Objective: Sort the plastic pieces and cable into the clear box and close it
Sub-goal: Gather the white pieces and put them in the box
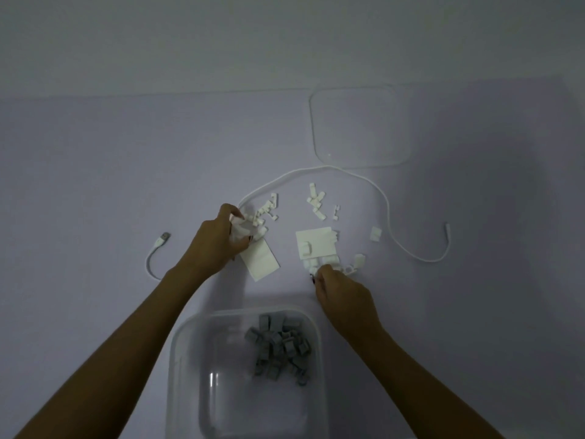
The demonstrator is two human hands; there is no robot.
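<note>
left hand [221, 240]: fingers clutching white pieces [245, 231]; right hand [342, 291]: fingers pinching one. risk: overfull grip spills short of box [177, 350].

Box [177, 359] nearest, pieces [278, 346] inside; loose pieces [316, 201] and cable [387, 204] beyond; lid [357, 128] farthest.

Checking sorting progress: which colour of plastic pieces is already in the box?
The grey pieces lie in the clear box; the white pieces are on the table.

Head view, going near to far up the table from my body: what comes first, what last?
Clear box holding grey pieces → right hand → left hand → scattered white pieces → far arc of the white cable → clear lid.
</note>
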